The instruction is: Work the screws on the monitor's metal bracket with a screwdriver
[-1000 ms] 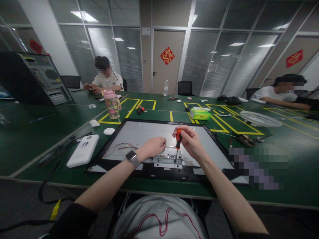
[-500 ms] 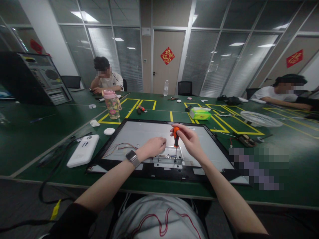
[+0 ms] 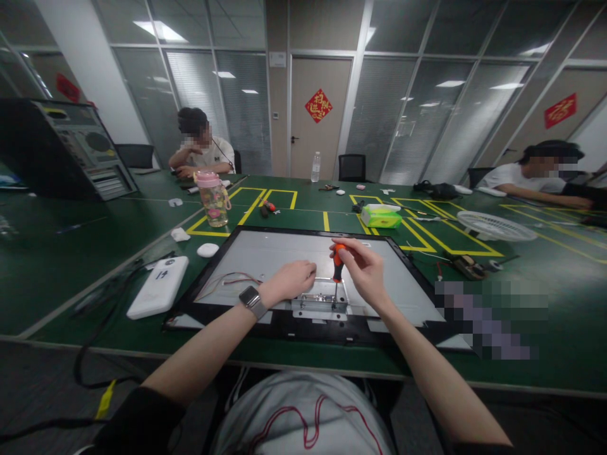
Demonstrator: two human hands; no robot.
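My right hand [image 3: 363, 268] grips an orange and black screwdriver [image 3: 338, 264] by its handle. The screwdriver stands nearly upright, its shaft reaching down to the right end of a metal bracket [image 3: 313, 313]. That bracket sits on the back of a flat display panel [image 3: 279, 249] with a black frame, lying on the table. My left hand [image 3: 294, 278], a watch on its wrist, rests with curled fingers at the bracket's left side. Whether those fingers hold anything is hidden. Thin wires [image 3: 232, 278] run over the panel to the left of this hand.
Left of the panel lie a white power bank [image 3: 159, 286], black cables and a round white case [image 3: 207, 250]. Beyond it stand a pink-lidded bottle [image 3: 215, 202] and a green tissue pack [image 3: 380, 216]. A white fan grille [image 3: 496, 226] lies right. Two people sit across the table.
My right hand and the top of the screwdriver have shifted slightly to the right, and the fingers sit a little differently on the handle. My left hand stays in place.
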